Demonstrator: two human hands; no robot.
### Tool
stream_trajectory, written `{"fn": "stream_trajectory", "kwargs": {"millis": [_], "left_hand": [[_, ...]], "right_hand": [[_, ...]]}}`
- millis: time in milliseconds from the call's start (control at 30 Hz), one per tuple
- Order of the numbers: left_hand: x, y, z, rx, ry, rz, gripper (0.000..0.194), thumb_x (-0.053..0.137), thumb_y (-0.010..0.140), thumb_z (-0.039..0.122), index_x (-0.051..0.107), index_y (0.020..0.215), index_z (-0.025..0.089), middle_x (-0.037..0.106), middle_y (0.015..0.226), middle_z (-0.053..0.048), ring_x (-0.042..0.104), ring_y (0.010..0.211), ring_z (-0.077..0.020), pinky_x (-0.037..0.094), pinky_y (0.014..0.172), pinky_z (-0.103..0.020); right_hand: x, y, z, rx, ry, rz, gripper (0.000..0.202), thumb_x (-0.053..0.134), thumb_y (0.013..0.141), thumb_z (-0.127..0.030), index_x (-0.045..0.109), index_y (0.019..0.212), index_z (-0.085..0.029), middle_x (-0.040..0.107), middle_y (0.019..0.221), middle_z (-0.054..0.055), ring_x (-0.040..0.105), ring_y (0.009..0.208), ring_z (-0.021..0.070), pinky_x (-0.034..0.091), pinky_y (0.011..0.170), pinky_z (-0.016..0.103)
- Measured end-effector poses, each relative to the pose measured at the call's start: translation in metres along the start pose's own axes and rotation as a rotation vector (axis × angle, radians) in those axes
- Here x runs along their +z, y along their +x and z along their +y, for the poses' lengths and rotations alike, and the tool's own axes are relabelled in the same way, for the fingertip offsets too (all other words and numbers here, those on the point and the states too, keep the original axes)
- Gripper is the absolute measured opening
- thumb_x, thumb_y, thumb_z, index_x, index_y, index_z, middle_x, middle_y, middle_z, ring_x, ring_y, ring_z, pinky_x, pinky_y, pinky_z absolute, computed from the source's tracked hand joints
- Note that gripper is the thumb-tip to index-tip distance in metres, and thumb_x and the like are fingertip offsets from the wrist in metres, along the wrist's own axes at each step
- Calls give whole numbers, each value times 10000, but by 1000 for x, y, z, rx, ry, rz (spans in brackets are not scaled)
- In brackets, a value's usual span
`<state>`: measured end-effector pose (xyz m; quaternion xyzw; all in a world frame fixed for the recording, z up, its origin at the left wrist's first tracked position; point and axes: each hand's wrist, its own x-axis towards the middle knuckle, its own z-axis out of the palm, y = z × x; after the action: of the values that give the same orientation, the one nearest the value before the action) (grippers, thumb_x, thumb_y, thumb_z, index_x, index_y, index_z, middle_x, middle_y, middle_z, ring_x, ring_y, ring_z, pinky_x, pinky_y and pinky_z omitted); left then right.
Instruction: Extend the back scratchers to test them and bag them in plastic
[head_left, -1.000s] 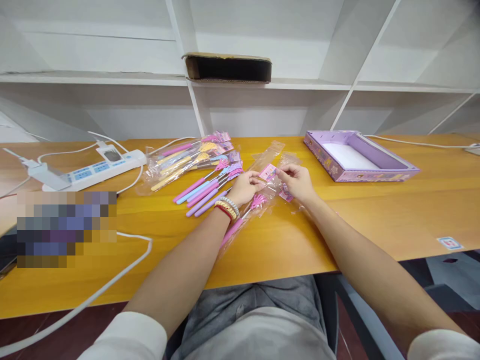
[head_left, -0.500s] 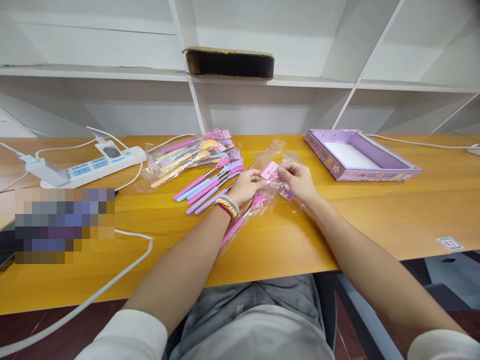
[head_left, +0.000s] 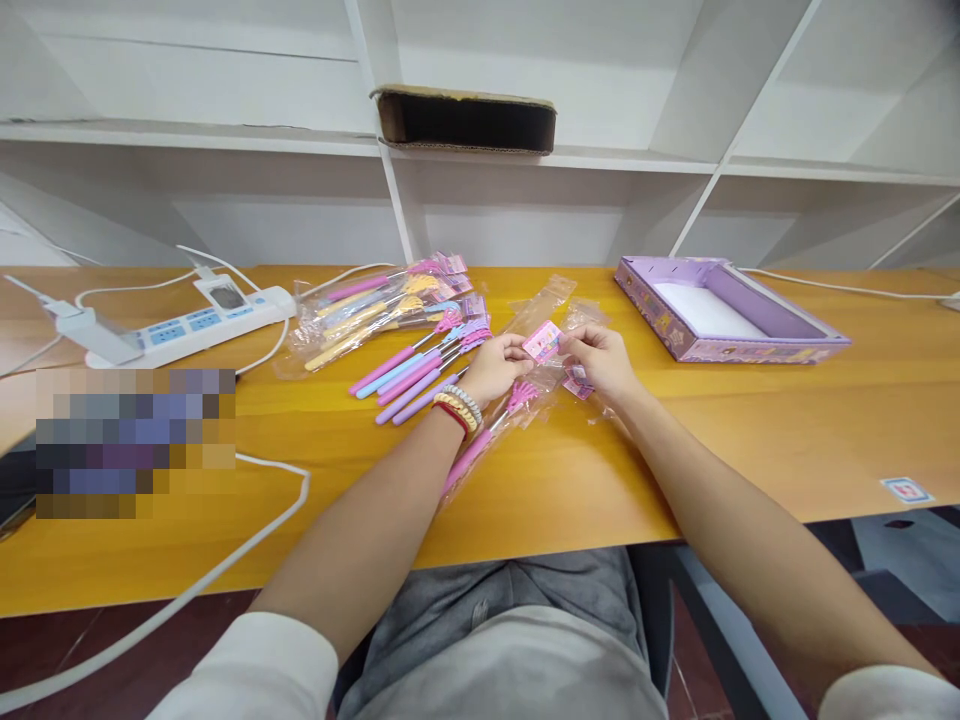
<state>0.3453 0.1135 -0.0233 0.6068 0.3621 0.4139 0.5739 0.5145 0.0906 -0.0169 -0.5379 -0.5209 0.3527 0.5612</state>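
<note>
Between my hands is a small pink printed card [head_left: 542, 342]. My left hand [head_left: 496, 368] pinches its left side, with bracelets at the wrist. My right hand [head_left: 598, 362] has thumb and finger closed at the card's right edge. Just below lies a pink-handled stick with a hand-shaped end [head_left: 480, 450] in a clear bag. Clear plastic bags [head_left: 551, 298] and more pink cards [head_left: 577, 381] lie under and beside my hands. Several unwrapped pink, blue and purple sticks [head_left: 411, 378] lie left of my left hand, and behind them a pile of bagged ones [head_left: 375, 310].
An open purple box [head_left: 750, 347] stands at the back right. A white power strip [head_left: 195, 330] with plugs and cables lies at the left, near a pixelated area. White shelves [head_left: 525, 215] rise behind the table, holding a cardboard box [head_left: 465, 122].
The view has shifted slightly. My hands stay at the card in nearly the same pose, and nothing else has visibly moved.
</note>
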Motion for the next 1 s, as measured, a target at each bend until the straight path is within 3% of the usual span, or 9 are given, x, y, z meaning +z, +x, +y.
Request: {"fn": "stream_trajectory", "kwargs": {"millis": [167, 467, 633, 733, 867, 1000], "left_hand": [[1, 0, 1, -9, -26, 45, 237, 617, 673, -8, 615, 868, 127, 646, 779, -16, 598, 742, -110, 477, 772, -293], [1, 0, 0, 24, -17, 47, 143, 653, 719, 84, 621, 853, 122, 671, 858, -55, 609, 783, -127, 471, 788, -303], [0, 2, -4, 22, -14, 36, 109, 648, 713, 90, 631, 816, 122, 667, 815, -47, 603, 753, -127, 464, 769, -300], [1, 2, -3, 16, -27, 38, 105, 651, 698, 79, 619, 787, 124, 654, 769, -29, 594, 722, -118, 467, 765, -298], [2, 0, 0, 3, -37, 63, 155, 640, 701, 53, 610, 836, 122, 659, 796, -38, 604, 748, -124, 465, 778, -305], [3, -2, 3, -2, -23, 79, 171, 618, 712, 27, 599, 855, 121, 648, 801, -34, 599, 741, -116, 465, 758, -290]], "right_hand": [[-3, 1, 1, -12, -101, -44, 148, 651, 643, -295, 606, 646, -154, 590, 611, 2, 497, 524, 101, 415, 523, 245], [-6, -2, 2, -80, -379, -151, 154, 644, 668, -301, 597, 693, -157, 591, 588, -9, 485, 491, 98, 378, 489, 233], [-4, -3, -1, -77, -306, -184, 253, 672, 692, -407, 600, 722, -166, 597, 598, -6, 504, 494, 106, 383, 457, 230], [-3, -3, -2, 21, -219, -178, 312, 599, 766, -474, 584, 672, -177, 564, 534, -5, 470, 429, 100, 344, 384, 224], [-4, -3, 0, 97, -166, -209, 214, 625, 757, -390, 584, 717, -183, 583, 520, -4, 455, 377, 98, 331, 338, 218], [-6, -4, 3, 5, -178, -242, 191, 610, 753, -332, 608, 851, -168, 590, 551, -4, 468, 385, 100, 351, 357, 223]]}}
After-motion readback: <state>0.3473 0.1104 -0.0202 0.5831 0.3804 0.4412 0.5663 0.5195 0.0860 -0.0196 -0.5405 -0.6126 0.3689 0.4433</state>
